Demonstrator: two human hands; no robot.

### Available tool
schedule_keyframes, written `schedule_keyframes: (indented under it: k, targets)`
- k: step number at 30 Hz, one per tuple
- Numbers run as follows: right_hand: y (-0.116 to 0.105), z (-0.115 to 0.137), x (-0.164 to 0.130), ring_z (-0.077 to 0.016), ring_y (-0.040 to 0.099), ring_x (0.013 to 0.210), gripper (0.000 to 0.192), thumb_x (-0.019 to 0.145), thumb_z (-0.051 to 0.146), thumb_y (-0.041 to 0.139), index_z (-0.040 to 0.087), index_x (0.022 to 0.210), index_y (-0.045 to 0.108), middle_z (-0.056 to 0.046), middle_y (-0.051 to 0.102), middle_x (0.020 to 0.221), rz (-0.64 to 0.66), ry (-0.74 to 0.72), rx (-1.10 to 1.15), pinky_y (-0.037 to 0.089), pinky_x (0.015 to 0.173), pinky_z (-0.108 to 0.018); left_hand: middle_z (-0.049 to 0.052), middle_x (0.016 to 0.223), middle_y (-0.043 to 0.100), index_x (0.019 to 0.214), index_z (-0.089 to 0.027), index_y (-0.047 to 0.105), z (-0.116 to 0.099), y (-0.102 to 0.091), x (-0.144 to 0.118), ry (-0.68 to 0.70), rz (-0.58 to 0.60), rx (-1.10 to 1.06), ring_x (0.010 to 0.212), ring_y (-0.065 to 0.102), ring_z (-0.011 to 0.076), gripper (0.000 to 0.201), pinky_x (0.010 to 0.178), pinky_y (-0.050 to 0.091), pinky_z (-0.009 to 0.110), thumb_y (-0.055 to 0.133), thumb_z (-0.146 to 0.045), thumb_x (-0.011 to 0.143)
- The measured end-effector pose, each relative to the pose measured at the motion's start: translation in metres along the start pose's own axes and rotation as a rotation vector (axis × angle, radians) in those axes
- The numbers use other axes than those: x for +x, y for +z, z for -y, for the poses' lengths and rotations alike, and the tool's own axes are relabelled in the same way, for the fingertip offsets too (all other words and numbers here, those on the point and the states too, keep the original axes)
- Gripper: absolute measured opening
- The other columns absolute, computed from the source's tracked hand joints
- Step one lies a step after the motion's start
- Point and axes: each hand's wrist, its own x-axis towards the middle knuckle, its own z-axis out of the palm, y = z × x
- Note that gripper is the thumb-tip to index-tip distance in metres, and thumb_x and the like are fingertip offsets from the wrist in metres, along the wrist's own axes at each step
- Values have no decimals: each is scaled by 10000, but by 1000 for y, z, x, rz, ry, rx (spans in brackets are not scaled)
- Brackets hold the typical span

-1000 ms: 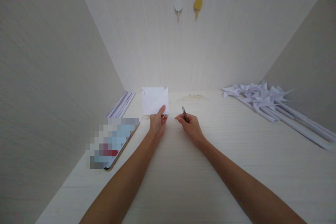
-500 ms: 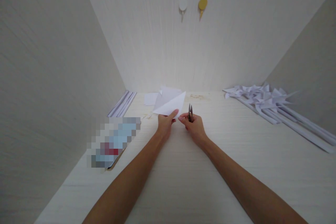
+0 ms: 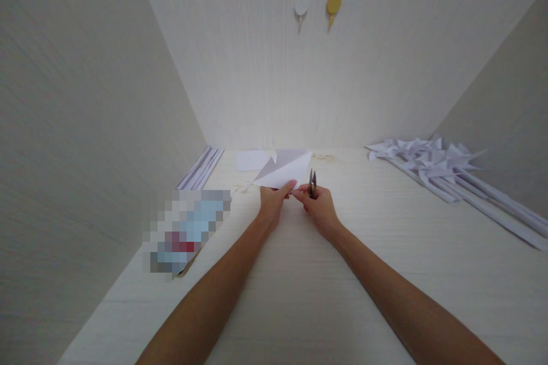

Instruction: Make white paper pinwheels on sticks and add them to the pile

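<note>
A white sheet of paper (image 3: 289,168), with a fold or cut across it, is pinched at its near edge by my left hand (image 3: 273,201). My right hand (image 3: 317,205) is closed around a pair of small thread snips (image 3: 312,179), whose two dark blades point up and away from me. The right thumb and fingertip come close to the paper's lower right corner; whether they touch it I cannot tell. Behind the held sheet, flat white paper pieces (image 3: 250,161) lie on the table.
White rolled paper sticks (image 3: 200,168) lie at the back left. Several paper pinwheels (image 3: 432,159) on sticks are heaped at the back right. A blurred-out flat object (image 3: 192,231) rests on the left. Two hooks, one yellow (image 3: 334,4), are on the back wall.
The held paper has turned and shifted slightly to the right, so its notch and folded part show differently. My right hand keeps the snips in nearly the same place.
</note>
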Motion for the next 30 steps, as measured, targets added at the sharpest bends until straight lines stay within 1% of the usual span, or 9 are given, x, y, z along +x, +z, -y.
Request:
schedule_keyframes:
  k: [5, 11, 16, 21, 30]
  targets:
    - [0, 2, -1, -51, 275, 389, 274, 556, 396, 666, 150, 603, 556, 82, 356, 421, -35, 12, -40, 188, 391, -223, 10, 617, 604, 632, -112, 608, 0, 1, -1, 13, 26, 6, 489, 474, 66, 257, 423, 344, 188, 728, -252, 453]
    - [1, 2, -1, -50, 271, 383, 305, 560, 429, 661, 154, 589, 531, 84, 343, 417, -42, 22, -22, 182, 380, -218, 10, 633, 604, 640, -118, 607, 0, 1, -2, -33, 35, -29, 519, 492, 70, 253, 428, 344, 178, 728, -235, 451]
    - [0, 2, -1, -48, 264, 374, 311, 557, 429, 664, 149, 621, 543, 85, 347, 412, -48, 49, 4, 175, 366, -213, 24, 742, 635, 717, -137, 627, -4, 1, -5, -85, 58, -68, 583, 528, 80, 292, 443, 358, 170, 729, -217, 455]
    - [1, 3, -1, -50, 276, 374, 316, 532, 422, 677, 147, 615, 546, 78, 372, 413, -49, 42, 14, 187, 368, -216, 45, 825, 647, 814, -152, 638, -6, 0, -5, -102, 77, -108, 604, 547, 86, 352, 446, 377, 167, 722, -217, 478]
    - [0, 1, -1, -47, 268, 377, 288, 521, 377, 684, 151, 615, 533, 86, 364, 413, -56, 58, 42, 176, 377, -215, 45, 841, 641, 857, -158, 631, -6, 1, -4, -103, 105, -125, 583, 538, 78, 377, 419, 379, 155, 713, -211, 492]
